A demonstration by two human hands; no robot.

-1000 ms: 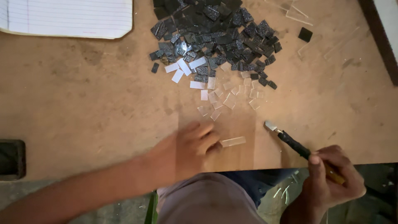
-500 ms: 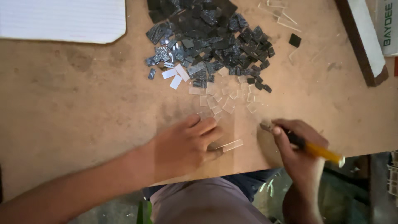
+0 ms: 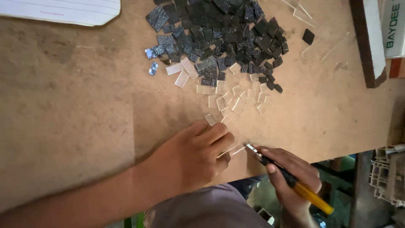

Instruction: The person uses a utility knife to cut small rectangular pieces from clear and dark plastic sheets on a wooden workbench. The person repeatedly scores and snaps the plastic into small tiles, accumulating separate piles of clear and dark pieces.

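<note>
My left hand (image 3: 192, 158) lies flat on the brown table (image 3: 71, 105) near its front edge, fingers pressing down a narrow clear strip (image 3: 233, 150). My right hand (image 3: 291, 179) grips a cutting tool with a yellow handle (image 3: 310, 197), and its metal tip (image 3: 252, 148) touches the strip's right end. Just beyond my fingers lie several small clear cut squares (image 3: 230, 101). Behind them is a big heap of dark glittery square pieces (image 3: 223, 33).
A white lined sheet (image 3: 63, 9) lies at the far left. A dark wooden bar (image 3: 366, 42) and a white box (image 3: 394, 27) sit at the far right. Thin clear offcuts (image 3: 300, 12) lie beside the heap. Below the table edge are a grey-clothed lap and clutter.
My right hand has moved left, bringing the tool tip from the bare table onto the strip's end. My left hand has stayed pressing the strip. The view has shifted slightly.
</note>
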